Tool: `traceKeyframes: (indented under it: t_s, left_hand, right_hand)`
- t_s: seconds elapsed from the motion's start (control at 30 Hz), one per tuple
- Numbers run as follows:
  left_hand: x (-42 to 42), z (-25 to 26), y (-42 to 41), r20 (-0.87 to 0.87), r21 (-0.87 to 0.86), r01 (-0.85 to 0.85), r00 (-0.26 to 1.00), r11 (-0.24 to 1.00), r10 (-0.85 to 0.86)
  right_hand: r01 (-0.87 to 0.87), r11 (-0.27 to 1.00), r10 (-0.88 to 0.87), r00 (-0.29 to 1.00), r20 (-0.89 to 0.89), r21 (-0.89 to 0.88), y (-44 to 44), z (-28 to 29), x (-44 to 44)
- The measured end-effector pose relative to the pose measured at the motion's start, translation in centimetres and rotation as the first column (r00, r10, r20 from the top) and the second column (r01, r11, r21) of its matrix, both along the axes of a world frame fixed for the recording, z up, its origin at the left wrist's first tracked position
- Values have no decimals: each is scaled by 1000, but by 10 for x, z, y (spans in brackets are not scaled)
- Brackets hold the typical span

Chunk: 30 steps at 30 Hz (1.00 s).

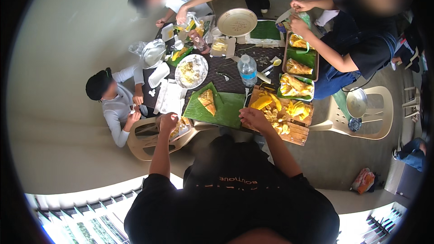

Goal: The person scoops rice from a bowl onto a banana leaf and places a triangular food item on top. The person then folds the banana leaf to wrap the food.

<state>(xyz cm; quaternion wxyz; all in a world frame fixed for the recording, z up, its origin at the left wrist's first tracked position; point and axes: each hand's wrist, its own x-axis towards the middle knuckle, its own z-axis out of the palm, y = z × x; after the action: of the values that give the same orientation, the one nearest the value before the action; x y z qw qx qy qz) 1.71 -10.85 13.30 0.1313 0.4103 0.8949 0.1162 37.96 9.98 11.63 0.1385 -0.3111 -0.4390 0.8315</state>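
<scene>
A folded, golden crepe-like piece point(207, 102) lies on overlapping banana leaves point(234, 108) at the table's near edge. My left hand point(168, 123) is held up to the left of the leaves, above a tray with yellow food point(183, 128), its fingers curled; whether it holds anything is unclear. At the leaves' right edge hovers my right hand point(252, 118), fingers bent, beside a wooden board point(295, 134); its grip cannot be made out. Sliced banana pieces point(271, 113), yellow fruit strips point(261, 102) and a yellow fruit heap point(298, 109) rest on that board.
A water bottle point(248, 71), a foil-covered plate point(191, 71) and a large round basin point(237, 22) stand on the dark table. A tray point(317, 62) holds wrapped yellow food at right. Several people are around the table; plastic chairs point(383, 115) flank my place.
</scene>
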Motion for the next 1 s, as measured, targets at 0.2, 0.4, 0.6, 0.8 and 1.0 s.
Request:
traceKeyframes:
  t_s: [0.2, 0.4, 0.6, 0.8, 1.0]
  left_hand:
    - [-16, -17, 0, 94, 57, 35, 995, 998, -40]
    - [-45, -15, 30, 197, 51, 123, 972, 991, -131]
    - [-114, -49, 61, 290, 217, 230, 913, 949, -288]
    - [-125, -50, 77, 598, 282, 192, 731, 940, -329]
    - [-130, -70, 71, 766, 256, 236, 542, 938, -345]
  right_hand:
    - [-8, 998, 3, 997, 71, 64, -5, 12, -27]
    - [85, 994, -93, 987, 129, 71, -15, -5, -58]
    - [174, 984, -178, 954, 241, 40, -26, -8, -121]
    - [288, 957, -275, 897, 347, 13, -54, -10, -175]
    - [298, 949, -311, 819, 482, 106, -68, 4, -196]
